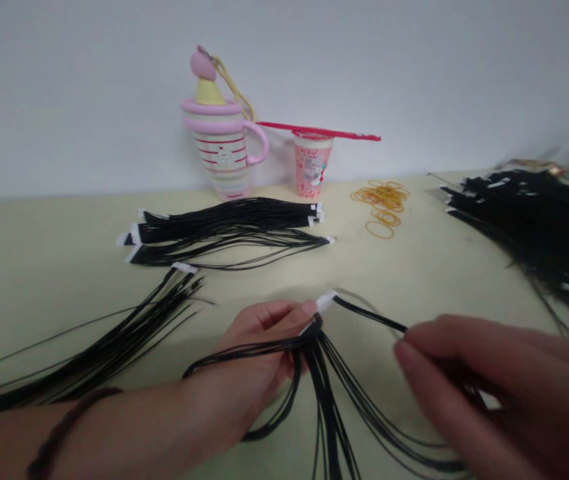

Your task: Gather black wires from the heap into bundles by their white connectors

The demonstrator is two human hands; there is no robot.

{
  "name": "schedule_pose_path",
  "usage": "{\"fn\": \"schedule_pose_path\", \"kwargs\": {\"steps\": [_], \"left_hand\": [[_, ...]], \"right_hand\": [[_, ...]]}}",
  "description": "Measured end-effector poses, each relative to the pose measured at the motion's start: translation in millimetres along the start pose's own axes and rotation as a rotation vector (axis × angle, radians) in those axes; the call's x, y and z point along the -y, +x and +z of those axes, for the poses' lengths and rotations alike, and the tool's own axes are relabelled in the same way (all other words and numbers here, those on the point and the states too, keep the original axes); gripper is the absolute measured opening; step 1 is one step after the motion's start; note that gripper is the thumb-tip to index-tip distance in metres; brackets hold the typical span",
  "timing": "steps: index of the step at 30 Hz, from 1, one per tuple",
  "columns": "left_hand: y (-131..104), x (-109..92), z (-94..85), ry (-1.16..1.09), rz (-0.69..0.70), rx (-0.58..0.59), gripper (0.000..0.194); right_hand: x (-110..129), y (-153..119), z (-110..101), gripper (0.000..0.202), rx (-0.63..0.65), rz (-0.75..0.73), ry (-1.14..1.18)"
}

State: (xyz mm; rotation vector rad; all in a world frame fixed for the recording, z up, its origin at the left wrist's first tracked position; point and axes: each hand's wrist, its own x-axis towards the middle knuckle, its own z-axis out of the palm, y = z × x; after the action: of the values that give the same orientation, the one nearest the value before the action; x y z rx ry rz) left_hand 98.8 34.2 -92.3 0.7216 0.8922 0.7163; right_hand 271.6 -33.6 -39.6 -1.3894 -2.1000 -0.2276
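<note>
Right hand (509, 380) pinches dark strands (372, 313), fingers closed; left hand (262, 340) clasps their white end (326, 301). Beyond them, bundles (229, 220) appear done; rightward, a heap (554, 227) appears outstanding.

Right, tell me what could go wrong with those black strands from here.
The black strands fan out below the left hand in several directions, so they might tangle.
The stretched length runs from the white end piece to the right hand; a hard tug could strain it or shift the left hand's hold.
The loose bundle lies close to the left forearm, which might drag it.
</note>
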Motion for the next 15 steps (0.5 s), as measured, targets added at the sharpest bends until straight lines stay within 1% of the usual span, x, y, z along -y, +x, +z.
{"fn": "schedule_pose_path", "kwargs": {"steps": [3,6,8,12,15], "left_hand": [[1,4,-3.4,0.011,0.033,0.011,0.014],[5,10,-8.1,-0.021,0.077,0.055,0.011],[8,13,-10.1,-0.047,0.083,0.073,0.009],[9,11,-9.8,-0.045,0.061,0.110,0.014],[6,7,-7.9,-0.023,0.055,0.105,0.015]], "right_hand": [[10,-3,12,0.018,0.099,-0.003,0.106],[6,-7,15,0.022,0.047,-0.009,0.050],[4,-9,15,0.024,0.023,-0.022,0.001],[3,-12,17,0.025,0.044,-0.027,-0.066],[4,-13,19,0.025,0.052,-0.037,-0.060]]}}
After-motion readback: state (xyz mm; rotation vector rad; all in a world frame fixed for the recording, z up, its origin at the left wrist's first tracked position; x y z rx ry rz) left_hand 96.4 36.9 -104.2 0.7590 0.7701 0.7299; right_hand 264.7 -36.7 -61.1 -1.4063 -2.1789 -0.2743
